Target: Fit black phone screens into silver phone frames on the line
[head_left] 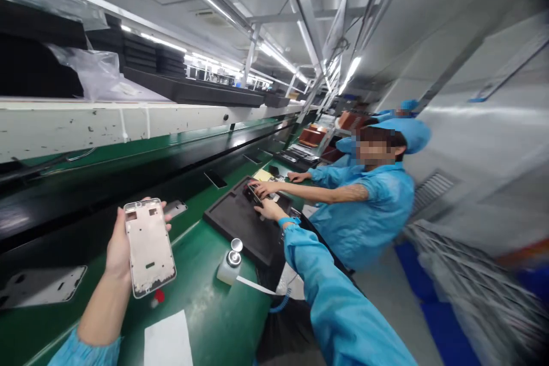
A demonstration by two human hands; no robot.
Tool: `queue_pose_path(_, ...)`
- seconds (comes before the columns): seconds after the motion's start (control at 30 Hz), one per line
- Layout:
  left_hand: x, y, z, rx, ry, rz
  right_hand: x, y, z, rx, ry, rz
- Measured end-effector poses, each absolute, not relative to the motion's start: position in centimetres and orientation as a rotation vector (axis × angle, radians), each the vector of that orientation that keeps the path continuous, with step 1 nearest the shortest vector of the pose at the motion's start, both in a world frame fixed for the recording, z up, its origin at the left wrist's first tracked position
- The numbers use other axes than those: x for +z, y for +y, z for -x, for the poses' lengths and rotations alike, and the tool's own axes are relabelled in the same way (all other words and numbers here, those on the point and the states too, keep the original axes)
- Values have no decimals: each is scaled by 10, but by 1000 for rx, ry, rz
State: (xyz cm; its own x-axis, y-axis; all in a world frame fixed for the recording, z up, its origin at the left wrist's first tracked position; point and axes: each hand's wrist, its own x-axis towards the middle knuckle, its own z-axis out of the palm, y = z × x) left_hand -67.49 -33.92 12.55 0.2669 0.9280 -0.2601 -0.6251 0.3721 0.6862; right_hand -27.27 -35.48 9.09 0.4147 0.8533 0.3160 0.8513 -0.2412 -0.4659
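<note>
Left hand (119, 247) around white phone frame (151, 249)

The bench (201, 263) had a glossy green top, with a dark strip (103, 206) running lengthwise toward its far edge. A black tray (231, 218) lay flat at the near edge. Left of it a pale bottle (227, 270) with a metal cap stood upright, and a white sheet (168, 342) lay farther left. A small red piece (159, 295) rested just beyond the sheet. Toward the far edge lay a pale panel (47, 287) at the left, another pale panel (176, 208), partly hidden, and a dark panel (215, 179) beyond the tray. Yellow paper (263, 175) lay by the tray's right end.
</note>
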Motion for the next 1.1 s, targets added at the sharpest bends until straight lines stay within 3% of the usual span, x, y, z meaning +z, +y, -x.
queue_pose_path(0.23, 97, -384, 645, 678, 268, -757, 85, -408, 370, 492, -1596, 1661)
queue_pose_path(0.37, 94, -398, 638, 648, 152, -810, 74, -432, 431, 752, -1646, 1362)
queue_pose_path(0.57, 91, -398, 637, 800, 299, -1184, 93, -440, 460, 487, -1307, 1101)
queue_pose_path(0.73, 82, -394, 632, 1063, 352, -1680, 104, -432, 483, 474, -1232, 1031)
queue_pose_path(1.1, 81, -358, 655, 1154, 257, -2282, 114, -402, 491, 236, -1038, 869)
